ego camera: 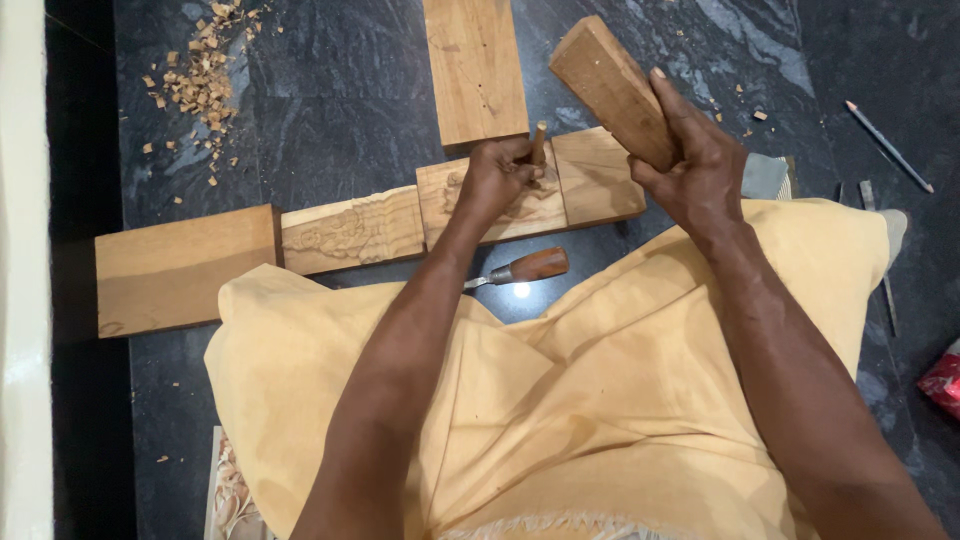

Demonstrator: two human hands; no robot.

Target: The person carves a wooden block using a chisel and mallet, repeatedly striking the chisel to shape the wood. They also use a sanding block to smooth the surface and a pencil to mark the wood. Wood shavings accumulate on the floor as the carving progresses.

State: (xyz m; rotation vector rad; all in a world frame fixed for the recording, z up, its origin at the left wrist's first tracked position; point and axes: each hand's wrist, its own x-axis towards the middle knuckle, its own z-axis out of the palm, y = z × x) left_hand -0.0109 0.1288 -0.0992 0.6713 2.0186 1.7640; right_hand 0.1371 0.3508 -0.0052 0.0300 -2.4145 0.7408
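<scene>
My left hand (pixel 497 178) grips a chisel (pixel 538 141) by its wooden handle, standing upright on a carved wooden piece (pixel 548 205) on the dark stone floor. My right hand (pixel 692 165) holds a wooden block mallet (pixel 612 88) raised above and to the right of the chisel's top. The carved piece lies in a row with another carved strip (pixel 350 231) and a plain plank (pixel 183 268) to its left. A second chisel (pixel 522 268) with a reddish-brown handle lies on the floor just before my lap.
A plain board (pixel 474 65) lies beyond the carved piece. Wood chips (pixel 200 80) are scattered at upper left. A pencil (pixel 888 146) and a thin metal tool (pixel 888 295) lie at right. A red packet (pixel 942 380) sits at the right edge. Yellow cloth (pixel 560 410) covers my lap.
</scene>
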